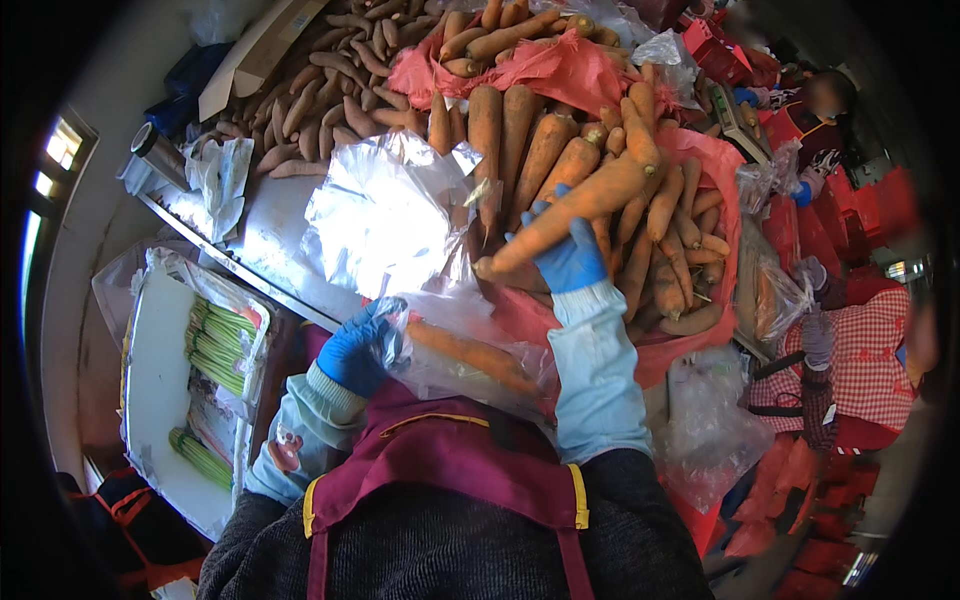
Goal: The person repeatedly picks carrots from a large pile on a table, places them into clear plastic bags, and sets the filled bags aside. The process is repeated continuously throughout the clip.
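Blue gloves cover both of my hands. My left hand [361,346] pinches the edge of a clear plastic bag [450,375]. One carrot [476,356] lies inside that bag, close to my apron. Out over the pile, my right hand [571,259] grips a large carrot [574,214] slantwise, its thin tip toward the lower left. Beneath and beyond it, many loose carrots [667,206] rest in an opened pink sack [724,161]. To the left of the pile, a stack of shiny clear bags [382,217] reflects strong light.
Sweet potatoes [304,124] are heaped at the back left. A white foam box [154,360] holds green bundled stalks [221,341]. A metal cylinder [159,154] stands at the table's left end. At right are a co-worker in a checked garment [840,360], another person [814,135] and red crates [817,217].
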### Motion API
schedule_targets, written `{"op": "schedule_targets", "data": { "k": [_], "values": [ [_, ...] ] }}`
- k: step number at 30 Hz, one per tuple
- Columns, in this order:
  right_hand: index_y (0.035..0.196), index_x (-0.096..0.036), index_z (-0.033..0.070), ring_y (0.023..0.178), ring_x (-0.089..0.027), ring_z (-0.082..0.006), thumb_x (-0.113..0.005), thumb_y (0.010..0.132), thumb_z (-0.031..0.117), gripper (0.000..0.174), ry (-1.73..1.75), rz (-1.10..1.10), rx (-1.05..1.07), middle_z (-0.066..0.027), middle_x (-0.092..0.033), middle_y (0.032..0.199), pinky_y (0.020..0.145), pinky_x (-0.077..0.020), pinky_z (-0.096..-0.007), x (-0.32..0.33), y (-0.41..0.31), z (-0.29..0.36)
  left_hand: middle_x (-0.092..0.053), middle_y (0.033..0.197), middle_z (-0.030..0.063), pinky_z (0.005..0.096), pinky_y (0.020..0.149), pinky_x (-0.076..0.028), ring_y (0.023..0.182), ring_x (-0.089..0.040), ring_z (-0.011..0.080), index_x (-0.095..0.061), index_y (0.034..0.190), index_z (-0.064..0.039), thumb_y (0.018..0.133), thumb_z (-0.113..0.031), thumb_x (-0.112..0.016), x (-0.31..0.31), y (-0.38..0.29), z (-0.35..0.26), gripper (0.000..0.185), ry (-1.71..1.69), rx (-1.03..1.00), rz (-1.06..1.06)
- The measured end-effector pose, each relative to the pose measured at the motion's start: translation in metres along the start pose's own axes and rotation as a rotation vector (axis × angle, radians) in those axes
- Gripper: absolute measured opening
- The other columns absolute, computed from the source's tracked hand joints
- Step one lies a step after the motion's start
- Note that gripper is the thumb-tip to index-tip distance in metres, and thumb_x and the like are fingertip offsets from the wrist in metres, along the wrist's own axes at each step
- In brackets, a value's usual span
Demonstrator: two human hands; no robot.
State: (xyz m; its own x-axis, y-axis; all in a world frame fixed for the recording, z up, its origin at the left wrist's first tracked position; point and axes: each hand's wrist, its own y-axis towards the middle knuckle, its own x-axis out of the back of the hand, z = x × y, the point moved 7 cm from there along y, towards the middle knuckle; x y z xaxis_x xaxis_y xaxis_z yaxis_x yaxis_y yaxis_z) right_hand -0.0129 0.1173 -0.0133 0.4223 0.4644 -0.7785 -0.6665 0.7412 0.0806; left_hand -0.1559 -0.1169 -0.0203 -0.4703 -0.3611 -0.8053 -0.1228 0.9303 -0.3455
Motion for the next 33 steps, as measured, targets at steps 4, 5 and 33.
{"op": "schedule_targets", "data": {
  "k": [4,5,33],
  "values": [
    [0.123,-0.036,0.011,0.09,-0.054,-0.0237,-0.064,0.076,0.035,0.06,-0.294,0.322,-0.211,-0.0096,-0.052,0.1,0.081,-0.0445,-0.0463,-0.048,-0.054,-0.036,-0.057,0.075,0.0056,0.0308,0.069,-0.046,0.069,-0.055,0.0161,-0.043,0.119,-0.003,0.083,-0.018,-0.051,-0.017,0.01,0.0,0.04,-0.113,-0.014,0.17],
    [0.122,-0.038,0.01,0.09,-0.053,-0.0236,-0.065,0.075,0.034,0.059,-0.451,0.271,-0.238,-0.0101,-0.052,0.1,0.079,-0.0446,-0.0423,-0.043,-0.065,-0.053,-0.055,0.073,0.0057,0.0307,0.069,-0.046,0.066,-0.053,0.0157,-0.043,0.118,-0.003,0.083,-0.019,-0.051,-0.016,0.015,0.001,0.039,-0.107,-0.002,0.146],
    [0.128,-0.033,0.012,0.097,-0.05,-0.0334,-0.059,0.075,0.032,0.062,-2.321,0.481,-0.296,-0.0148,-0.046,0.12,0.087,-0.0378,-0.0404,0.032,-0.144,-0.043,-0.06,0.078,0.0089,0.0252,0.063,-0.046,0.067,-0.058,0.0152,-0.054,0.105,0.004,0.087,-0.02,-0.05,-0.055,0.022,-0.018,0.031,0.73,-0.2,0.267]
  ]
}}
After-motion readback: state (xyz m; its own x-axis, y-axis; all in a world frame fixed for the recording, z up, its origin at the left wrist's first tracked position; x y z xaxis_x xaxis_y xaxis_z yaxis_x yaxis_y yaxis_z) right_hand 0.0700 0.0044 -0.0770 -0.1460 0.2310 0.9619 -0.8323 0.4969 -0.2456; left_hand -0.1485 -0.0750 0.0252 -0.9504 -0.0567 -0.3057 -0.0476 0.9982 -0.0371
